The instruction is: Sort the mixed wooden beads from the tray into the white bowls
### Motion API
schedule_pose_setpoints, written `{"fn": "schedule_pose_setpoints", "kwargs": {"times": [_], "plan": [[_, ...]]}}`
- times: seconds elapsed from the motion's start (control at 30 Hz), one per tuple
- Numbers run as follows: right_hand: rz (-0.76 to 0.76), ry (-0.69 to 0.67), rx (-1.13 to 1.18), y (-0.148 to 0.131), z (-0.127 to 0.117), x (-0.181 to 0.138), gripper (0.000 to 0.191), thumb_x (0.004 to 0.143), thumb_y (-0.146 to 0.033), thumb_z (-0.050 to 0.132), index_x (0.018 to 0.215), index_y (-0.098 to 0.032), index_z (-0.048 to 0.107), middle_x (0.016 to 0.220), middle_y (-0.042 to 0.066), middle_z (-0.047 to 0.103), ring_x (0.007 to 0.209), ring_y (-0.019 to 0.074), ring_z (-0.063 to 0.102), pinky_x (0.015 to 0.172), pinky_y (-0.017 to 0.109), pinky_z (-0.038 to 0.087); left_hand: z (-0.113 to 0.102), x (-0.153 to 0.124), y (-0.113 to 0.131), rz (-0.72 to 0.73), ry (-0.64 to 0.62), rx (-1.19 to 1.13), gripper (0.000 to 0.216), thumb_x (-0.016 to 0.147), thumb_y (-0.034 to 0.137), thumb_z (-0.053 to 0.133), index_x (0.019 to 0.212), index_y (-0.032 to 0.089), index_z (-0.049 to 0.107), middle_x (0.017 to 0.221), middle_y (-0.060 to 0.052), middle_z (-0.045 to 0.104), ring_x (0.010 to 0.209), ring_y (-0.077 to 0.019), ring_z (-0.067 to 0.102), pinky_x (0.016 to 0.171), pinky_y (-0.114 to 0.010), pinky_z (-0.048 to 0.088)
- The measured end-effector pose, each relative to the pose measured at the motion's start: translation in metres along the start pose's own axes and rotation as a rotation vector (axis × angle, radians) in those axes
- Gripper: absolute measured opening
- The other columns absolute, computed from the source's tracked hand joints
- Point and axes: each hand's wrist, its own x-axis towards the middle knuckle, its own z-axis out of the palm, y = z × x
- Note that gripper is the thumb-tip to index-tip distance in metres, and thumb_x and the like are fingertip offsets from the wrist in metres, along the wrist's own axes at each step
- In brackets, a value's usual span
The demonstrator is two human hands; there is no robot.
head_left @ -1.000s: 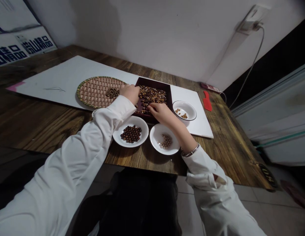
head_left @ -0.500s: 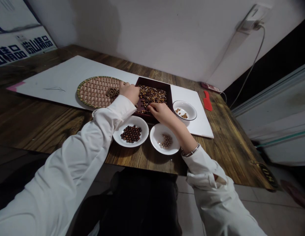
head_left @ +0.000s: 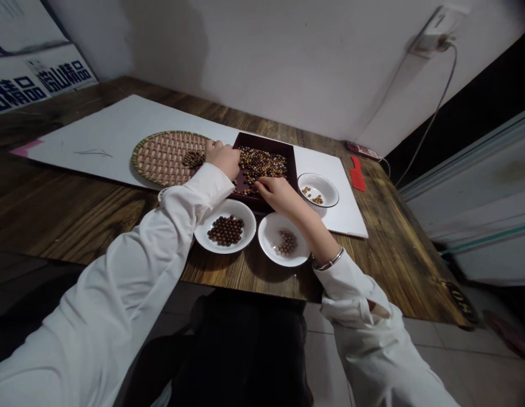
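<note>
A dark red square tray (head_left: 290, 159) holds several mixed brown and tan beads (head_left: 262, 161). My left hand (head_left: 222, 158) rests on the tray's left rim with its fingers curled into the beads. My right hand (head_left: 277, 192) reaches into the tray's near edge, fingers bent in a pinch over the beads; what they hold is too small to make out. In front stand a white bowl of dark brown beads (head_left: 225, 229) and a white bowl of pale beads (head_left: 285, 243). A third white bowl (head_left: 318, 189) with a few tan beads sits to the right.
A round woven tray (head_left: 164, 157) with a small heap of beads (head_left: 192, 159) lies left of the red tray on a white sheet (head_left: 118, 130). A red comb (head_left: 356, 174) and a cable (head_left: 427, 124) lie at the back right. The wooden table's edge (head_left: 245, 285) runs near my lap.
Both hands stay at the tray; my right hand's fingers have shifted slightly among the beads. The view has barely moved.
</note>
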Motion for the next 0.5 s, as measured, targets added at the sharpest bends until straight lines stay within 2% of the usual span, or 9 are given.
{"fn": "schedule_pose_setpoints", "kwargs": {"times": [0.27,0.5], "plan": [[0.001,0.007,0.007,0.0007,0.0006,-0.0002,0.030,0.102,-0.021,0.046,0.079,-0.014,0.064,0.072,0.003,0.060,0.062,0.0118,0.043,0.063,0.026,0.027,-0.0015,-0.0014,0.0013,-0.008,0.003,-0.057,0.032,0.084,0.021,0.052,0.107,0.019,0.073,0.114,-0.014,0.071,0.133,-0.0368,0.044,0.115,-0.058,0.013],[-0.001,0.001,0.013,0.0005,0.0003,-0.0001,0.031,0.102,-0.021,0.045,0.079,-0.013,0.064,0.072,0.003,0.061,0.062,0.0115,0.043,0.062,0.026,0.026,-0.0006,-0.0012,0.0005,0.017,0.013,0.029,0.036,0.083,0.019,0.049,0.108,0.019,0.074,0.114,-0.015,0.072,0.130,-0.0367,0.047,0.115,-0.058,0.016]]}}
